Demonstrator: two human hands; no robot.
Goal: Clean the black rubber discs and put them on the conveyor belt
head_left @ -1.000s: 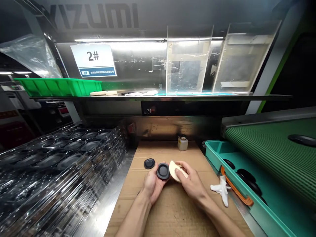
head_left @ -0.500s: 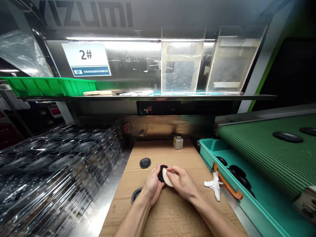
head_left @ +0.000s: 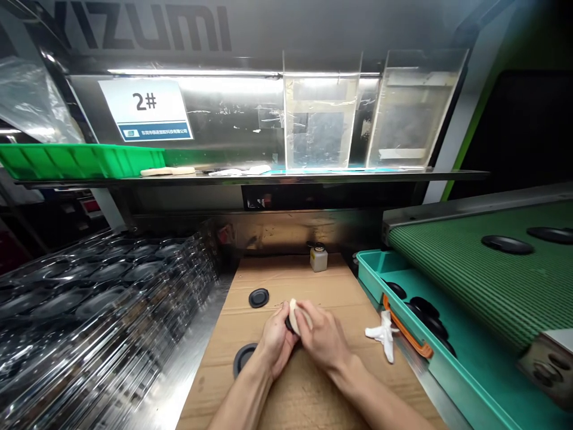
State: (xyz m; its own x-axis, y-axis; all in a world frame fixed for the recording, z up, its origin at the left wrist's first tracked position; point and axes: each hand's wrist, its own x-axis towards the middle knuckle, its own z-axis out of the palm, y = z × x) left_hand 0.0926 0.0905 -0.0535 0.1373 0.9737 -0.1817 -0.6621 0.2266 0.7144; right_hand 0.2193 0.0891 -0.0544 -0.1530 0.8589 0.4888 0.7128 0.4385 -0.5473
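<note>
Over the cardboard sheet (head_left: 313,382), my left hand (head_left: 276,340) is closed on a small black disc (head_left: 289,325), of which only an edge shows. My right hand (head_left: 322,334) grips a cream-coloured round pad (head_left: 293,313), pressed against the disc and tilted up on its edge. My fingers hide most of both. Beyond my left hand, a black round lid-like part (head_left: 258,297) lies flat on the cardboard. A second black round part (head_left: 244,358) sits beside my left wrist, partly covered by the forearm.
Stacked clear trays of black parts (head_left: 107,272) stand at left. A small white bottle (head_left: 319,258) is at the back. At right are a crumpled white cloth (head_left: 384,335), a teal bin (head_left: 465,382) with black parts, and a green conveyor (head_left: 452,251). A shelf (head_left: 313,175) crosses above.
The cream pad has turned from lying flatter over the black disc to standing more on edge, covering more of it. My right hand has rotated with it. The view has shifted slightly.
</note>
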